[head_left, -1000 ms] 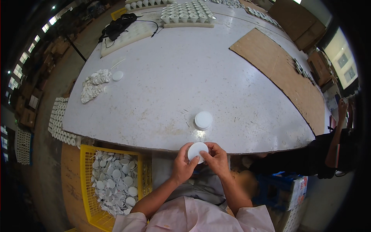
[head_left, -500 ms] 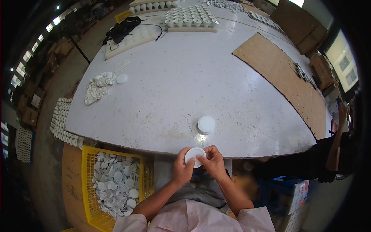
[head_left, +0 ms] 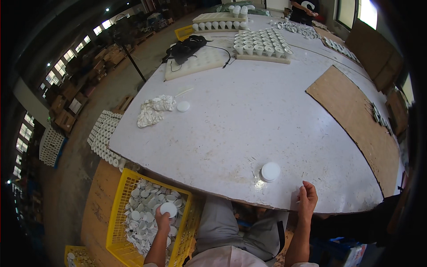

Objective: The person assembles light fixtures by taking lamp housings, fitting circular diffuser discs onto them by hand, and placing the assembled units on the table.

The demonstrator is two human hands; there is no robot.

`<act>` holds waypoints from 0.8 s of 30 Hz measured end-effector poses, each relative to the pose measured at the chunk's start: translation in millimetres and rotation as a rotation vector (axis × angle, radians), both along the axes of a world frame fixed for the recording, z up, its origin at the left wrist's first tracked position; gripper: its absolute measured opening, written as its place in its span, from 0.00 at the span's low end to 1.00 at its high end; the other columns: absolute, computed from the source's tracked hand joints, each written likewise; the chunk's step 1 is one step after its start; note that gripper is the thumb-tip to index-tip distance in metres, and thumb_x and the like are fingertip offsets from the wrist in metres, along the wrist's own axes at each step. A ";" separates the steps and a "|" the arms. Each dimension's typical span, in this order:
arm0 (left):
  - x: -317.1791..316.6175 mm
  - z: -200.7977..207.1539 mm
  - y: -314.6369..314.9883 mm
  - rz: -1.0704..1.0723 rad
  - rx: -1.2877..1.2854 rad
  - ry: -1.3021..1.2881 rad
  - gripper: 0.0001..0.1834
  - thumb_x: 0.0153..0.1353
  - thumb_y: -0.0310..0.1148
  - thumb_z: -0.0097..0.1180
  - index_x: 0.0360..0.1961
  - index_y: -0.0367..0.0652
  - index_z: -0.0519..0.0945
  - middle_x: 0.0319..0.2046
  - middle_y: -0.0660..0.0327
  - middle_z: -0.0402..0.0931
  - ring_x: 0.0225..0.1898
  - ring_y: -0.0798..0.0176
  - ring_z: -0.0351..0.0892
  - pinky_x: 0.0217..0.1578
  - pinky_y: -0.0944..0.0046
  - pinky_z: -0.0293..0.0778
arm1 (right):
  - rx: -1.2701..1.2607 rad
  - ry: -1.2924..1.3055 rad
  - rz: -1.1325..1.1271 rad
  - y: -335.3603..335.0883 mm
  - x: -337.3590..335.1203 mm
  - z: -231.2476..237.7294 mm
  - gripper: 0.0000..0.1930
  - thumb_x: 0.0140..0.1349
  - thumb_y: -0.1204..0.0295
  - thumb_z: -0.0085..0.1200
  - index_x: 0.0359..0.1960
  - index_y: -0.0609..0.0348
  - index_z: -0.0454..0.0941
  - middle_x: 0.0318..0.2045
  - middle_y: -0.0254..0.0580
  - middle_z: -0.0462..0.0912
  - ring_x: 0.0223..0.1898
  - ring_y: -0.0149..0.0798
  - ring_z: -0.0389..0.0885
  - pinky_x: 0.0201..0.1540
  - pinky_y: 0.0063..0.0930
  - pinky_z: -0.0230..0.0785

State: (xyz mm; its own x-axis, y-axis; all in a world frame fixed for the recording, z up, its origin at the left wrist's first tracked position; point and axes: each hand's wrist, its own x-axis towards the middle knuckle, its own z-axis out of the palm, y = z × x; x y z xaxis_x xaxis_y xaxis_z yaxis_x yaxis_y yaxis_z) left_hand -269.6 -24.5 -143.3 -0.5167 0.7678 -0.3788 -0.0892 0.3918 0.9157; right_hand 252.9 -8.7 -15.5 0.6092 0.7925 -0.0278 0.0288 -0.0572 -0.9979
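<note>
A white round disc [head_left: 168, 209], like a small cap, is in my left hand [head_left: 163, 221]. That hand has its fingers closed on the disc's lower edge, over the yellow plastic crate [head_left: 116, 221] of loose white discs [head_left: 149, 216]. At the table's front edge is my right hand [head_left: 308, 198], fingers bent together; whether anything small is pinched there is too unclear to make out. Left of it on the table rests a white round lid-like piece [head_left: 270, 171], apparently stacked.
The white table [head_left: 222, 138] carries a crumpled cloth [head_left: 153, 111], a single white disc [head_left: 183, 106], a black cable bundle [head_left: 187, 50] and a tray of white cups [head_left: 262, 44]. Cardboard [head_left: 356, 120] lies at right. A person [head_left: 307, 11] stands at the far end.
My hands have parted: the left carried the white disc down left to over the crate, the right moved to the table edge. The view has shifted left.
</note>
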 end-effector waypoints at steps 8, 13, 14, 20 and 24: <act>-196.2 -90.7 -46.5 0.221 -0.398 0.923 0.32 0.44 0.31 0.60 0.53 0.32 0.69 0.40 0.50 0.77 0.35 0.59 0.79 0.33 0.63 0.76 | -0.032 0.024 0.000 12.5 -7.3 1.7 0.09 0.64 0.74 0.50 0.43 0.63 0.74 0.27 0.30 0.74 0.23 0.20 0.67 0.26 0.14 0.61; -67.7 -43.2 50.8 -0.161 0.003 0.458 0.13 0.51 0.28 0.59 0.38 0.32 0.77 0.29 0.54 0.81 0.29 0.63 0.81 0.32 0.65 0.76 | -0.036 -0.185 -0.177 -13.1 20.6 -12.7 0.09 0.63 0.75 0.50 0.43 0.64 0.75 0.29 0.31 0.75 0.28 0.21 0.69 0.31 0.15 0.63; -30.4 -9.6 58.9 -0.193 0.196 0.379 0.08 0.54 0.27 0.58 0.34 0.33 0.79 0.27 0.55 0.81 0.27 0.65 0.80 0.32 0.65 0.77 | -0.057 -0.195 -0.196 -18.1 25.2 -15.6 0.09 0.63 0.75 0.50 0.43 0.65 0.75 0.30 0.31 0.76 0.29 0.21 0.70 0.33 0.16 0.64; 82.0 95.8 71.6 -0.432 0.414 0.369 0.06 0.57 0.24 0.55 0.35 0.33 0.79 0.29 0.56 0.81 0.29 0.67 0.81 0.33 0.68 0.75 | -0.001 -0.224 -0.118 -3.0 4.7 -31.7 0.07 0.61 0.77 0.54 0.41 0.64 0.77 0.30 0.32 0.78 0.30 0.22 0.73 0.36 0.16 0.67; 140.7 101.7 94.8 -0.676 0.500 0.325 0.08 0.57 0.23 0.54 0.37 0.32 0.80 0.29 0.57 0.82 0.30 0.67 0.82 0.36 0.70 0.75 | 0.011 -0.241 -0.213 -19.6 14.3 -27.3 0.07 0.60 0.77 0.55 0.40 0.64 0.77 0.29 0.32 0.78 0.29 0.22 0.73 0.35 0.17 0.68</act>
State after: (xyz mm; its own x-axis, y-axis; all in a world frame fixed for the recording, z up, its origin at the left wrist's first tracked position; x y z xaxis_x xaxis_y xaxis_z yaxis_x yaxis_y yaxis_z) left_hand -128.9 70.3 -41.6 0.0815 0.9826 0.1670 0.3088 -0.1843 0.9331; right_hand 267.2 -28.3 -42.7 0.7498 0.6455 0.1452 0.2525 -0.0763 -0.9646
